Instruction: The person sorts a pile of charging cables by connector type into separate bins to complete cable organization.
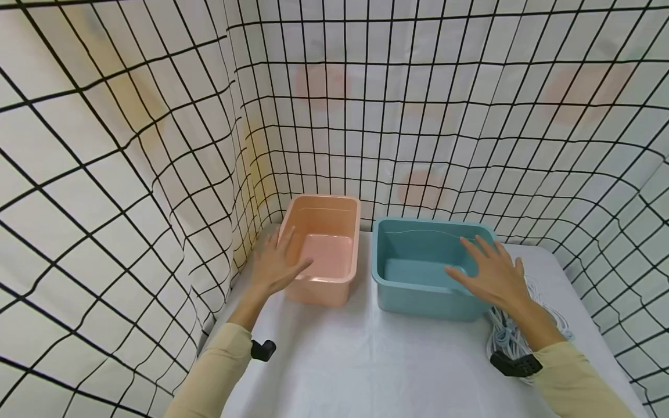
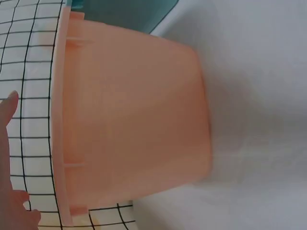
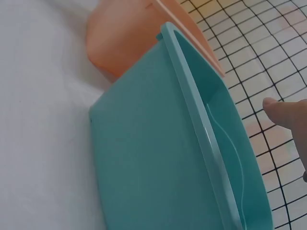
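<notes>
My left hand (image 1: 274,268) hovers with spread fingers over the left side of a peach plastic bin (image 1: 319,292). Above the right end of a teal plastic bin (image 1: 423,302) is my right hand (image 1: 495,277), its fingers also spread. Neither hand holds anything. Both bins stand upright side by side, and the peach one shows a bare floor. A thin pale line curves along the teal bin's inner wall; I cannot tell whether it is a cord. Beneath my right wrist lies a bundle of white and pale blue cables (image 1: 504,337), partly hidden by the forearm.
A white cloth covers the table (image 1: 334,360). Black netting (image 1: 387,116) in front of white sheets rises behind the bins and along both sides. Each wrist wears a black camera mount, such as the left mount (image 1: 263,350).
</notes>
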Tool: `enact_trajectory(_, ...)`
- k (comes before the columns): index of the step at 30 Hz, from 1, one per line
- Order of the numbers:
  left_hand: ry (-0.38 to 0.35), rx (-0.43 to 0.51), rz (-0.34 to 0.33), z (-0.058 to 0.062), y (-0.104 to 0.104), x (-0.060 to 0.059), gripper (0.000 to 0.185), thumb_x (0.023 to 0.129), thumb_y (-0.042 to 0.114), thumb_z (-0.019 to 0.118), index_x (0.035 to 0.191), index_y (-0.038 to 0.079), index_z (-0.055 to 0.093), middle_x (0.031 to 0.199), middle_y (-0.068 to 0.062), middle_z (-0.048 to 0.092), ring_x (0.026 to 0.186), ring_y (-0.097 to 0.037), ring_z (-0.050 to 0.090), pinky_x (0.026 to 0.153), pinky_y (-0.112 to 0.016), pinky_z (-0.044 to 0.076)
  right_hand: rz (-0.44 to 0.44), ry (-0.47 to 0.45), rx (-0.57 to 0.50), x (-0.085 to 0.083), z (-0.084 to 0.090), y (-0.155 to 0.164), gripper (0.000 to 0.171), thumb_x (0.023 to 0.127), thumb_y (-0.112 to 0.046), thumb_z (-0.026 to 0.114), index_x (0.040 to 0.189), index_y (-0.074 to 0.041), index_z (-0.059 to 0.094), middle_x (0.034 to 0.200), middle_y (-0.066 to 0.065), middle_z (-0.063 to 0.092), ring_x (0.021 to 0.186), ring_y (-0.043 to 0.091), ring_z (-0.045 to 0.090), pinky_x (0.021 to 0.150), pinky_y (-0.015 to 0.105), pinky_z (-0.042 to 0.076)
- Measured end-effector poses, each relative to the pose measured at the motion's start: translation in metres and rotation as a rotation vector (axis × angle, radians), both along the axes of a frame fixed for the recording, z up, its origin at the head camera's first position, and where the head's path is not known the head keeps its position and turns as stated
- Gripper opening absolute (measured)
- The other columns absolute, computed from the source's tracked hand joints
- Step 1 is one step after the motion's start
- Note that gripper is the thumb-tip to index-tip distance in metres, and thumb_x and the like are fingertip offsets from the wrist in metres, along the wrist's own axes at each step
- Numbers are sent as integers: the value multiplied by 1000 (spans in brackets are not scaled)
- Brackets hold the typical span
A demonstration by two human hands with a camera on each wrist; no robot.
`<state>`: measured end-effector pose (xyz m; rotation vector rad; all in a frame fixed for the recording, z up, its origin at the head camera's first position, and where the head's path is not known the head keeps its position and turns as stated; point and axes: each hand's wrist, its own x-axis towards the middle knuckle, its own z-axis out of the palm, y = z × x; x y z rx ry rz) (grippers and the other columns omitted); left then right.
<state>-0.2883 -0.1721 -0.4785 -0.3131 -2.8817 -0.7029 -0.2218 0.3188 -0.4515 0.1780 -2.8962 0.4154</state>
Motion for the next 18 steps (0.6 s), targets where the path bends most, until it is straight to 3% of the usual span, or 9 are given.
enact_trajectory(6, -23, 202, 3, -10, -13, 4, 104, 90, 59, 71, 168, 18, 15, 169, -21, 13, 151, -47, 19, 115, -71, 19, 27, 71, -39, 4, -7, 14, 94, 90, -62, 69, 163, -14, 34, 159, 29, 33, 139, 62, 29, 95, 88, 19)
enact_trajectory(13, -206, 597, 5, -20, -27, 11, 116, 89, 46, 80, 167, 11, 2, 171, -18, 9, 155, -39, 12, 120, -62, 16, 43, 123, -135, 12, -11, 28, 88, 93, -52, 71, 160, -8, 37, 153, 34, 38, 135, 60, 35, 98, 83, 25)
enact_trajectory(18, -252, 665, -12, -30, -35, 13, 113, 85, 36, 87, 166, 10, 13, 165, -22, 26, 148, -42, 30, 117, -61, 27, 45, 129, -204, 18, -12, 35, 85, 95, -45, 72, 160, -5, 36, 154, 35, 36, 135, 61, 34, 99, 83, 25)
